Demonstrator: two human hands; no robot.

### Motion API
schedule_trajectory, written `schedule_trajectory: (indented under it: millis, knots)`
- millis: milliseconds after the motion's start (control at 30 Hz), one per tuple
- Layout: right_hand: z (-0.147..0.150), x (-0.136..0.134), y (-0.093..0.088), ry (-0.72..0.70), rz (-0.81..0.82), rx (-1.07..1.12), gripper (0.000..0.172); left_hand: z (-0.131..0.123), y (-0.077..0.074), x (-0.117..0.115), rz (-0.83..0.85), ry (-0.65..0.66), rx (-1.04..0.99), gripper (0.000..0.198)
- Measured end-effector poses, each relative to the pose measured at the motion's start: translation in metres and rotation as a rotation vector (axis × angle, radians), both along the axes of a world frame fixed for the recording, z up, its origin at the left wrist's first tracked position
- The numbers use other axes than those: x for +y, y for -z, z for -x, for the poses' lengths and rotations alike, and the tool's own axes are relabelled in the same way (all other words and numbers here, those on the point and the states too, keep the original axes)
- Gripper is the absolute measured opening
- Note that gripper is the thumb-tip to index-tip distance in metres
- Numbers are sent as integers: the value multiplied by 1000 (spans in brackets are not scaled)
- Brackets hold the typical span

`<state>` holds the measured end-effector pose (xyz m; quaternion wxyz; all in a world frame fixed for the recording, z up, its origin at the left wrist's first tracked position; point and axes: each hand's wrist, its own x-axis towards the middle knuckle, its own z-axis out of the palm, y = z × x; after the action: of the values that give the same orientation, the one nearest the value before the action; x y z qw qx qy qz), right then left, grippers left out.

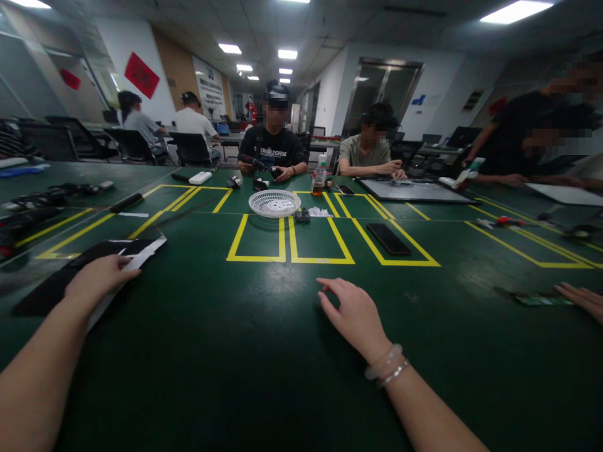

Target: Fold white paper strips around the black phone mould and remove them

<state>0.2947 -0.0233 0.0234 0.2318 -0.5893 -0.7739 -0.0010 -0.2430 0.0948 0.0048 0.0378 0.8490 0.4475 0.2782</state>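
On the left, my left hand [100, 276] pinches a long white strip [147, 252], which looks like paper, between thumb and fingers. The strip runs along the right edge of a flat black sheet or folder [44, 290], partly covered by this hand. My right hand [351, 312] is held low over the green table [264, 376], fingers stretched out and holding nothing. Two bracelets circle its wrist. The nearest things to it are the yellow tape outlines [325, 260] and a black phone [389, 239] farther back.
A white plastic basket [274, 213] stands mid-table, with a bottle of amber liquid [318, 177] behind it. Dark cables [51, 198] lie at the far left. Another person's hand [584, 298] rests at the right beside a green strip [541, 300]. Two people sit opposite.
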Motion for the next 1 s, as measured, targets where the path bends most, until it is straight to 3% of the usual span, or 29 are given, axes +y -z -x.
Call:
schedule_trajectory:
  millis: [100,167,233,367,533,667,767,867,967,1000]
  knots:
    - [2,-1,-1,-88,-44,33,29,-32,-3,-1,45,-212,1,39]
    - [4,-2,0,-182,-86,62,29,-68,-9,-8,131,-249,9,52]
    - [7,-3,1,-288,-120,81,27,-109,-17,-21,222,-173,15,52]
    - [14,-8,4,-470,-126,54,16,-179,-25,-54,297,137,98,38]
    - [26,-16,7,-473,36,12,32,-219,-21,-82,355,298,176,45]
    - [29,-19,6,-450,146,0,28,-227,-17,-90,340,367,159,46]
    - [25,-17,4,-422,151,49,26,-218,-18,-82,269,359,129,45]
    - [16,-11,1,-320,144,219,25,-188,-21,-59,74,107,50,59]
    - [7,0,1,-165,189,585,31,-130,-16,-31,-126,-259,22,74]
    - [4,4,0,-132,226,742,33,-105,-11,-23,-166,-326,25,79]
